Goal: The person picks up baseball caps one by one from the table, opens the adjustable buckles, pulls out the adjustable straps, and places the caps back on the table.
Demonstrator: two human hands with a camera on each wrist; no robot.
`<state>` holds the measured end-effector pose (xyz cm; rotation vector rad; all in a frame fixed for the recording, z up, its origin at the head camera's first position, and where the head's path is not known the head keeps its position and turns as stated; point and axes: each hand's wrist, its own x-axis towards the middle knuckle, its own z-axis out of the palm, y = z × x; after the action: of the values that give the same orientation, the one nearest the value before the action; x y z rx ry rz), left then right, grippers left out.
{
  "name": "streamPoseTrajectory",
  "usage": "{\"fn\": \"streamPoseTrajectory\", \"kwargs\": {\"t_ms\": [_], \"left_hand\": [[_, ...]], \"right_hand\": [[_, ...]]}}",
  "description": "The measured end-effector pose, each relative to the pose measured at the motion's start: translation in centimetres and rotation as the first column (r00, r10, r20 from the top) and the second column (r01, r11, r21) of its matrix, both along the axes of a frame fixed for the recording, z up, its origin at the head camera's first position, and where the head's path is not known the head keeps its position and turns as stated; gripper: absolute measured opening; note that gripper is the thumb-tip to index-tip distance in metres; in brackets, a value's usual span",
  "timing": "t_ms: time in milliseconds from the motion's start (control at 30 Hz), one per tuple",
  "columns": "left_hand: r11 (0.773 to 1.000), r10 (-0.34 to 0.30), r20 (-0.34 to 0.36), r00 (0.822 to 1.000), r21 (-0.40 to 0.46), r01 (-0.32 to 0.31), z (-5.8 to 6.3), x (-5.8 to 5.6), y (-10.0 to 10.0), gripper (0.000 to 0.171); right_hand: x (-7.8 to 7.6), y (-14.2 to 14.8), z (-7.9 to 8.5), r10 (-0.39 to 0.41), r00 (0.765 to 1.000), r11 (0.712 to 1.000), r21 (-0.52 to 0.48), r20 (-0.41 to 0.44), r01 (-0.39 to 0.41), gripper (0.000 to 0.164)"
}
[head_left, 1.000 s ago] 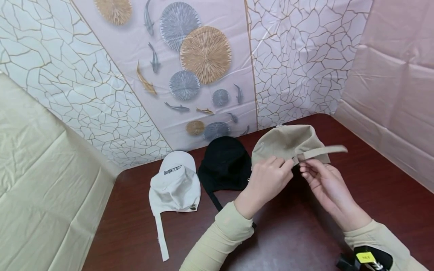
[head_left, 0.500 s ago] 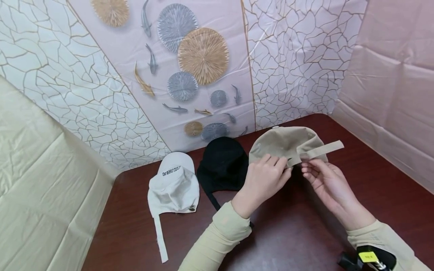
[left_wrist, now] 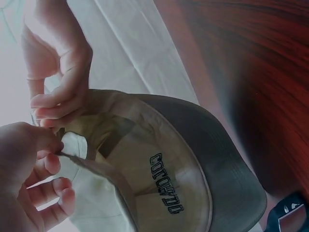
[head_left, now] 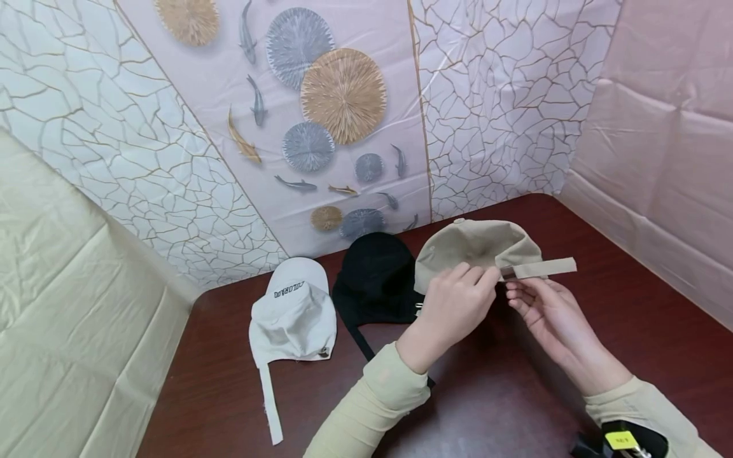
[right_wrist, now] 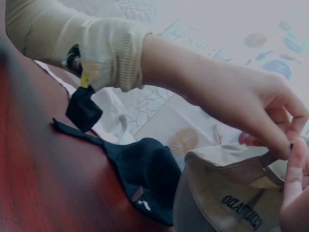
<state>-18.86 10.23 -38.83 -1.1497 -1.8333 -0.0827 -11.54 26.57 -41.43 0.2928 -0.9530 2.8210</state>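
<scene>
A beige baseball cap point(head_left: 469, 245) is held up over the table with its back opening toward me. My left hand point(head_left: 455, 312) pinches the rear edge, fingers curled in. My right hand point(head_left: 555, 324) pinches the cap's back strap point(head_left: 546, 268) from below, its other fingers loosely bent. The strap's free end sticks out to the right past a small dark patch at the join. Both wrist views look inside the cap, where stitched letters point(left_wrist: 166, 183) show in reverse. In the left wrist view the brim point(left_wrist: 227, 169) points down to the right.
A black cap point(head_left: 375, 280) lies just left of the beige one, its strap partly hidden by my left forearm. Farther left lies a white cap point(head_left: 294, 312), strap stretched toward me. The dark red table point(head_left: 229, 381) ends at patterned cloth walls point(head_left: 487, 114).
The beige cap has sunk slightly and shifted left. A gap opened between my hands half a second ago and has narrowed. The strap's free end has dropped nearly level. Both hands keep their pinch.
</scene>
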Motion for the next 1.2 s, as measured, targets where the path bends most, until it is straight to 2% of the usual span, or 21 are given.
{"fn": "streamPoseTrajectory", "kwargs": {"t_ms": [100, 200, 333, 467, 633, 733, 900, 1033, 1200], "left_hand": [[0.999, 0.024, 0.007, 1.0, -0.024, -0.024, -0.3, -0.2, -0.4, 0.002], [0.999, 0.041, 0.026, 0.999, -0.028, -0.041, -0.8, -0.6, -1.1, 0.003], [0.999, 0.041, 0.046, 0.998, -0.007, -0.04, -1.2, -1.1, -1.5, 0.009], [0.999, 0.033, 0.042, 0.999, 0.02, -0.034, -1.1, -1.2, -1.5, 0.01], [0.998, 0.026, 0.026, 0.999, 0.053, -0.027, -0.3, -0.7, -1.0, 0.014], [0.999, 0.008, 0.019, 1.0, 0.043, -0.009, 0.5, -0.2, -0.7, 0.013], [1.0, -0.021, -0.034, 0.999, 0.021, 0.022, 1.4, 0.8, -0.2, 0.017], [1.0, -0.006, -0.053, 0.999, 0.014, 0.007, 1.5, 1.2, -0.1, 0.016], [1.0, 0.019, -0.034, 0.999, -0.017, -0.019, 0.9, 1.1, -0.6, 0.009]], "right_hand": [[-0.1, 0.5, 0.4, -0.005, 0.999, 0.998, -0.061, -0.034, 0.003, 0.037], [-0.1, 1.2, 0.7, -0.014, 0.999, 0.994, -0.11, -0.045, 0.009, 0.036], [0.0, 1.7, 0.7, -0.015, 0.999, 0.993, -0.114, -0.039, 0.01, 0.035], [0.0, 1.5, 0.6, -0.003, 0.999, 0.994, -0.108, -0.047, -0.002, 0.035], [0.1, 1.0, 0.2, -0.001, 0.999, 0.997, -0.077, -0.053, -0.004, 0.034], [0.2, 0.6, -0.2, 0.004, 0.999, 1.0, -0.023, -0.033, -0.005, 0.035], [0.3, 0.0, -0.5, 0.002, 1.0, 0.999, 0.044, 0.004, -0.002, 0.036], [0.3, -0.1, -0.5, -0.006, 1.0, 0.999, 0.054, 0.015, 0.005, 0.035], [0.3, -0.2, -0.5, 0.006, 1.0, 0.997, 0.072, 0.009, -0.007, 0.035]]}}
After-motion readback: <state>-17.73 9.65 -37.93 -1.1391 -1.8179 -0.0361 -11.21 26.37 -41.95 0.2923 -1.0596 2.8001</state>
